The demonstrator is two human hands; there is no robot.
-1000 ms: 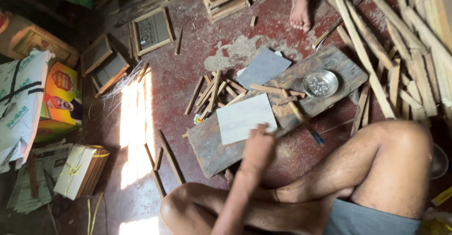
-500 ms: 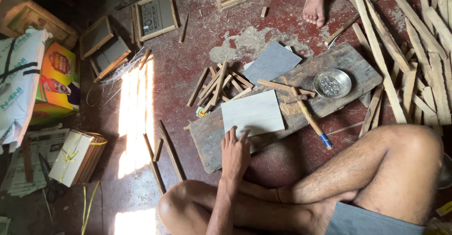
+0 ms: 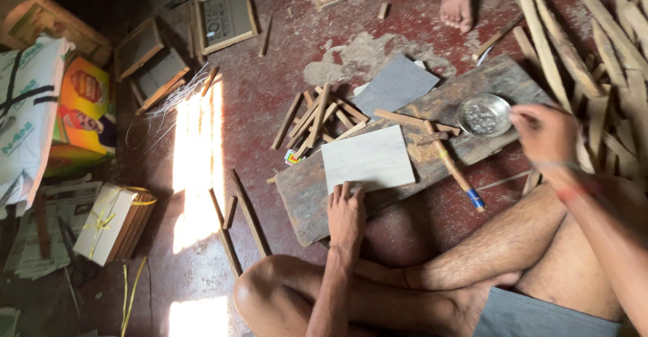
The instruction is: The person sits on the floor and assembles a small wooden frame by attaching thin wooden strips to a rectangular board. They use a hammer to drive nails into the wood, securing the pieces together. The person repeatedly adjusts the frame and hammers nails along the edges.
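Nearest, the left hand lies flat and loose on the plank, fingertips touching the near edge of the pale panel — gripping nothing. The panel rests on the plank just beyond that hand. Further right, the right hand hovers beside the small metal bowl, fingers curled — whether it pinches anything I cannot tell. A hammer lies between panel and bowl. Beyond, wood strips and a grey sheet.

arms: bare, no sleeves | legs: bare | shorts: grey | right wrist: red thread band
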